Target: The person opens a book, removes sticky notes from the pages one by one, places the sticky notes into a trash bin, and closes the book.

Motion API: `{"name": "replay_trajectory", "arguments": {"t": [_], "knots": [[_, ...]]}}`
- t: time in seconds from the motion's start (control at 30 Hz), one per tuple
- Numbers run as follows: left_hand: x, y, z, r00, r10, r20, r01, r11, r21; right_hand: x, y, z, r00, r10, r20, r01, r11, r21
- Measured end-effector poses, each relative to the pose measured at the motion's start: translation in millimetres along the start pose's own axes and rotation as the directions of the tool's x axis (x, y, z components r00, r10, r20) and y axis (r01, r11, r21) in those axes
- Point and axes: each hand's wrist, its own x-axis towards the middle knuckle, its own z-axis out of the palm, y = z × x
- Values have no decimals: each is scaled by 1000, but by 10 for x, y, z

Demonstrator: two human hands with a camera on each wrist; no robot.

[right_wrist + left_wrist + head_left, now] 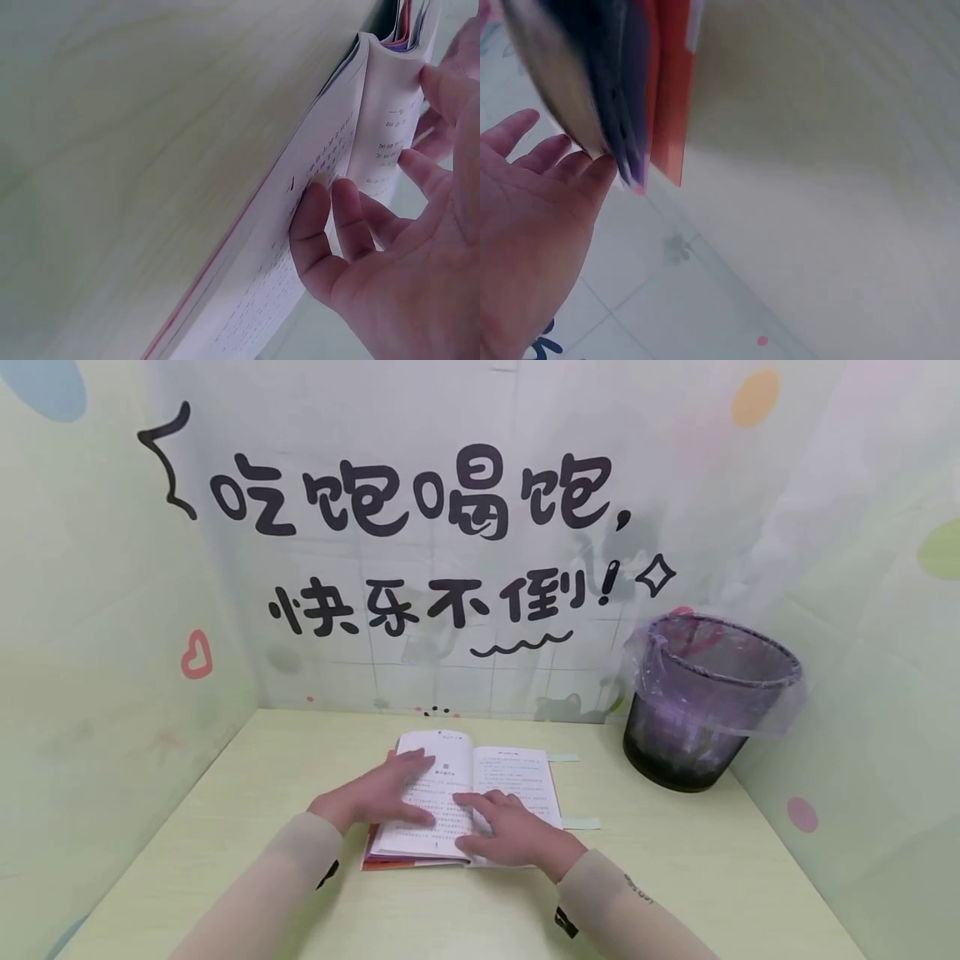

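Past pale sleeves (266, 893) at bottom, with left hand (378, 793) and right hand (510, 833) loosely spread on the opened book (450, 781), lower centre: looks light, soft-paged, easily creased, best taken by outer edges (551, 777)!

From my remote seat, the head view shows me a pale yellow-green counter (675, 877) with faint wood grain, enclosed by whitish printed walls. On the back wall (420, 681), large black Chinese lettering (483, 514) runs in two lines, with a wavy line (521, 645) beneath the second and a four-pointed star outline (656, 575) after it. I see a pink heart outline (197, 654) on the left wall (112, 735); the right wall (862, 693) carries a mauve dot (802, 814) and a green spot (941, 550). At the counter's back right corner stands a dark wastebasket (667, 760), its rim draped with a translucent purple liner (697, 706).
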Motion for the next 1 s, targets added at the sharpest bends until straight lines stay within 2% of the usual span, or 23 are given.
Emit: {"name": "replay_trajectory", "arguments": {"t": [0.07,0.2,0.4,0.57,0.7,0.77,0.83,0.9,1.0], "knots": [[-5,12,41,999,-5,46,5,1000,0,8,7,8,1000,24,1,-24,1000,11],[-14,26,95,999,-19,47,20,999,-29,21,24,18,998,68,4,-68,997,33],[-31,45,128,993,-92,75,98,992,-80,6,48,-9,998,68,11,-69,996,52],[-35,48,164,988,-124,97,132,988,-78,-13,128,-61,999,50,3,-50,985,168],[-15,48,176,988,-122,95,129,989,-67,-40,250,-178,994,85,-66,-64,961,270],[-1,45,175,988,-123,94,129,990,-62,-57,336,-252,983,134,-127,-96,958,271],[2,34,170,989,-119,91,124,991,-57,-73,430,-320,961,197,-192,-146,958,248],[-4,7,163,990,-109,88,114,992,-55,-91,522,-383,936,250,-249,-206,960,191],[-23,-35,148,994,-84,76,88,995,-55,-124,629,-452,903,311,-295,-294,950,104]]}}
